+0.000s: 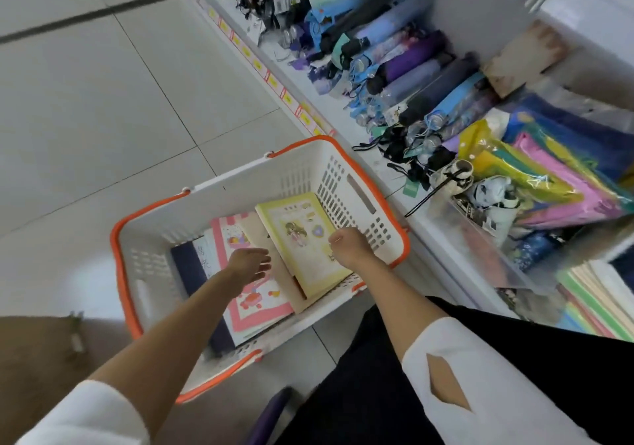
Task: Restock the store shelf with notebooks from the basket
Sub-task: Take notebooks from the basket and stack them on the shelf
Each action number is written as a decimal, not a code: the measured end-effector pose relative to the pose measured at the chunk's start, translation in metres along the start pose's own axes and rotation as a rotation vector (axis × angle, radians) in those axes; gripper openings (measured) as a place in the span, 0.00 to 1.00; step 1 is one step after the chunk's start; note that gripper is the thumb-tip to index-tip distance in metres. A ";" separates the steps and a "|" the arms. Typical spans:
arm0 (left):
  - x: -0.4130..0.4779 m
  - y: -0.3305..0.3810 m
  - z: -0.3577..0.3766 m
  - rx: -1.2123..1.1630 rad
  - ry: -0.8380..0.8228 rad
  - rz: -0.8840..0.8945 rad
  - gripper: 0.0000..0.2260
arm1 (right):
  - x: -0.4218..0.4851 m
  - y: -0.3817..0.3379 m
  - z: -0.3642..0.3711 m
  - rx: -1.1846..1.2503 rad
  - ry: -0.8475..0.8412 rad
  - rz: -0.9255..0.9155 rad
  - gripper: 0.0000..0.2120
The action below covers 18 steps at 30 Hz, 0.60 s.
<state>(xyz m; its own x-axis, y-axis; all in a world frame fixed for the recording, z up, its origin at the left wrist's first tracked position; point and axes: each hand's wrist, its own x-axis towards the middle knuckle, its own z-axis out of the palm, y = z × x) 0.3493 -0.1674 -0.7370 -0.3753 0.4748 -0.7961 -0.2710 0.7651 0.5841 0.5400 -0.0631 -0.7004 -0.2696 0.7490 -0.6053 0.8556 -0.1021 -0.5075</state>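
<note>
- Basket [274,177], white with an orange rim, sat on the tiled floor [103,101] just beside the shelf [343,127].
- Notebooks were all in the basket, overlapping: yellow notebook [302,238] on top and tilted towards the right wall, beige one [255,235] under it, pink notebook [254,302] flat in the middle, dark blue one [192,269] at the left.
- Right hand [348,247]: fingers curled at the yellow notebook's right edge, gripping it.
- Left hand [248,264]: fingers spread wide, palm down over the pink notebook, holding nothing; contact unclear.
- Shelf held rows of folded umbrellas [411,77] and coloured plastic folders [549,184].
- Pastel stack [597,304] lower right; couldn't tell what it was.
</note>
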 end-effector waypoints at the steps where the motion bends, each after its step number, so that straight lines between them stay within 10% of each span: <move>1: 0.005 0.001 0.006 -0.019 -0.010 -0.006 0.09 | 0.004 0.004 0.000 -0.009 -0.011 0.012 0.17; 10: 0.035 -0.002 0.047 -0.111 -0.039 -0.106 0.04 | 0.034 0.023 -0.003 0.115 -0.047 0.073 0.19; 18: 0.043 0.002 0.079 -0.188 -0.093 -0.111 0.18 | 0.039 0.023 -0.001 0.211 -0.037 0.059 0.17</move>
<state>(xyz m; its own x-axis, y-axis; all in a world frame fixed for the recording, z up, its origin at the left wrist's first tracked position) 0.4032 -0.1113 -0.7826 -0.2533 0.4370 -0.8630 -0.4697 0.7243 0.5047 0.5499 -0.0359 -0.7349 -0.2415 0.7137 -0.6575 0.7601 -0.2821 -0.5854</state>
